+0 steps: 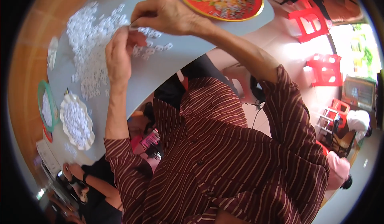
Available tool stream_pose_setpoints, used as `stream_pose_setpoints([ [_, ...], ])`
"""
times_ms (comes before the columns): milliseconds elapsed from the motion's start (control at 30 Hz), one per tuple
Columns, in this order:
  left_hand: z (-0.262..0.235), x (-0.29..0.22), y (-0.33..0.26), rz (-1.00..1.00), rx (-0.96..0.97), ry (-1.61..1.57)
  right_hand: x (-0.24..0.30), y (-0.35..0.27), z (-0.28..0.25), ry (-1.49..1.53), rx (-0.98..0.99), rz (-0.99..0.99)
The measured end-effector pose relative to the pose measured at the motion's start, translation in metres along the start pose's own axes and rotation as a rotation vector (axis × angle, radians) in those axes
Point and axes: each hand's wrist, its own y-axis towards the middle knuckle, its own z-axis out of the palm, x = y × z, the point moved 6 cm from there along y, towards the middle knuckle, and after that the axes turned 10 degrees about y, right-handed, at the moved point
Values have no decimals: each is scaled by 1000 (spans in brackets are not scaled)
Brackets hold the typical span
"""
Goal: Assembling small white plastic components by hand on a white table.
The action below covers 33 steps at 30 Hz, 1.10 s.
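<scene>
Over the grey-blue table my right hand (167, 17) bends down with thumb and fingers pinched together. Its fingertips meet those of my left hand (119, 57), whose fingers are curled inward. Whatever small thing sits between them is too hidden to name. Right under and beyond the hands lies a wide heap of small white plastic pieces (86, 44), each with openings in it. A few loose white pieces (159, 47) lie near the table's front edge, to the right of my left hand.
A round red tray (256, 2) with a gold rim and small pieces in it sits at the far right. At the left are a scalloped white dish (91, 138) and a green basket (41, 89), both holding white pieces. Another person's hands (74, 170) show lower left. Red stools (326, 70) stand right.
</scene>
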Motion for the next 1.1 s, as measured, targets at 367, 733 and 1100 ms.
stream_pose_setpoints([
  [367, 15, 19, -3, -256, 168, -483, 14, -26, -11, -94, -27, -123],
  [733, 23, 11, -4, -175, 242, -442, -24, -60, -144, -770, -5, 296],
  [1100, 21, 13, -5, -181, 223, -398, -20, -52, -158, -577, -21, 291],
])
